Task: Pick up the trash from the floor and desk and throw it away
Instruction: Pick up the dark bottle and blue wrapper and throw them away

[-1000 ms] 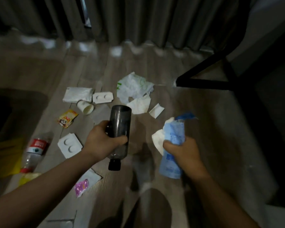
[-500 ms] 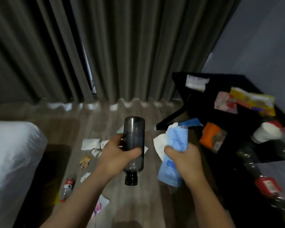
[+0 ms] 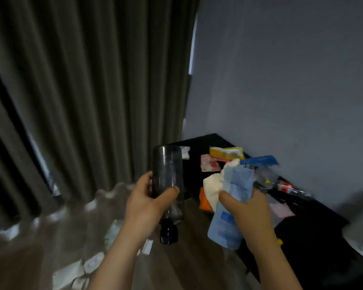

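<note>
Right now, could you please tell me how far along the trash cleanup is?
Nothing looks thrown away yet, as both hands are loaded. In hand: the left hand grips an inverted dark bottle, and the right hand a blue packet and white tissue. Left: a yellow wrapper and other litter on the black desk, and white papers on the floor.

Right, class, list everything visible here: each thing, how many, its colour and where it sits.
dark bottle: one, black, held cap down
blue packet: one, blue, held
tissue: one, white, held with blue packet
desk: one, black, right
yellow wrapper: one, yellow, on desk
pink wrapper: one, pink, on desk
clear bottle: one, red label, on desk
paper scraps: several, white, on floor
curtain: one, grey, left
hands: two; left hand grips dark bottle, right hand grips blue packet and tissue
</note>
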Demonstrator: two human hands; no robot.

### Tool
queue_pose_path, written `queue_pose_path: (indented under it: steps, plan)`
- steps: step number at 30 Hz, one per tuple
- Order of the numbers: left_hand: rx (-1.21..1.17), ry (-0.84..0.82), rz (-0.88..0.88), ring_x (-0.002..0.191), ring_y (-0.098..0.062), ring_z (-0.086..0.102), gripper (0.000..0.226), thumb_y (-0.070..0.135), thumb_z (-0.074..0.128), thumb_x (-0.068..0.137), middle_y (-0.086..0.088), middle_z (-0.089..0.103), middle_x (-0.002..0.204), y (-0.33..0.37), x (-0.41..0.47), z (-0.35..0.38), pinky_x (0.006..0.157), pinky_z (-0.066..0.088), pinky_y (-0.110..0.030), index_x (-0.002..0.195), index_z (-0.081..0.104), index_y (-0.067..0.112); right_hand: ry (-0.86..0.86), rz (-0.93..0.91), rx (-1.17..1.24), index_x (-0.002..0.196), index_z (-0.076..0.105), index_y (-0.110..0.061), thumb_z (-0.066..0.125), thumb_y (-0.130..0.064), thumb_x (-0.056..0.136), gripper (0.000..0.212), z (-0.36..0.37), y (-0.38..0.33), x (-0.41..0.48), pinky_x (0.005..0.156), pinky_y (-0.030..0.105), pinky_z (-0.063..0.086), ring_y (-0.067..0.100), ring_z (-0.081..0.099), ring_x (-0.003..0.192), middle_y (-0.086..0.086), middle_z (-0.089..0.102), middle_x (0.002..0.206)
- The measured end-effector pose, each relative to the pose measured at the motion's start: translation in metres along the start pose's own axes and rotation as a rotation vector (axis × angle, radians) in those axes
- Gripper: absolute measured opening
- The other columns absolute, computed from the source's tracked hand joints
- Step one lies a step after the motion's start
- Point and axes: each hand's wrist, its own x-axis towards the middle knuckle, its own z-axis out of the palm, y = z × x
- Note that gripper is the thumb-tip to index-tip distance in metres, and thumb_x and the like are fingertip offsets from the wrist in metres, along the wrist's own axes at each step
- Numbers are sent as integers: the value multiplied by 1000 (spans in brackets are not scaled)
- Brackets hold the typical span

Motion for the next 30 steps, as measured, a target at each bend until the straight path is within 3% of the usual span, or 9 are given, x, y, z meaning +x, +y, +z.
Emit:
queue_pose_path:
  steps: [5,9,13,16,19,23,28,30]
  plan:
    - [-129,-240,-60,88,-24,70,31,37,71,73,-1,72,99,17,-4,43,75,58,-44,103,65,36,254,9,-72,67,60,0,73,-7,70,15,-50,-13,-44,44,21,46,9,58,48,16,62,61]
    - [-201,-493,-91,87,-26,70,37,43,72,70,-7,72,98,26,-35,99,68,54,-39,106,65,35,468,34,-80,71,57,1,75,-17,64,27,-109,-28,-83,48,28,47,12,56,51,3,60,56]
    - [-212,-762,-48,83,-16,71,29,45,71,67,3,73,93,42,-84,159,68,54,-35,95,65,46,668,33,-117,63,62,-10,76,-11,68,15,-170,-48,-131,43,20,47,9,62,49,-3,66,57]
    - [-224,-921,-27,87,-17,71,23,43,70,76,2,73,95,53,-129,199,75,56,-40,99,65,43,809,34,-154,61,60,-13,71,-24,58,16,-214,-64,-176,46,24,47,11,60,49,-2,63,55]
    - [-284,-1042,-42,90,-22,71,33,42,68,68,-1,74,96,64,-185,234,79,55,-43,100,67,37,933,44,-199,64,57,-10,66,-28,55,21,-257,-76,-230,50,31,44,14,54,49,0,59,54]
    - [-345,-1212,-82,79,-26,71,30,36,67,67,-9,73,90,73,-281,273,59,53,-33,96,67,29,1122,36,-227,60,51,-3,65,-24,54,26,-313,-88,-318,52,34,40,15,48,50,1,53,52]
    - [-362,-1415,-93,69,-18,67,38,40,71,63,-6,70,81,80,-421,303,54,52,-28,96,65,23,1266,44,-262,65,46,-3,64,-24,58,29,-377,-106,-449,53,36,40,16,47,58,4,48,57]
    - [-360,-1488,-106,69,-15,65,45,48,71,56,-4,68,79,81,-479,312,54,51,-28,94,65,24,1349,80,-320,70,48,1,66,-25,58,34,-402,-113,-502,54,35,41,16,48,59,15,50,61]
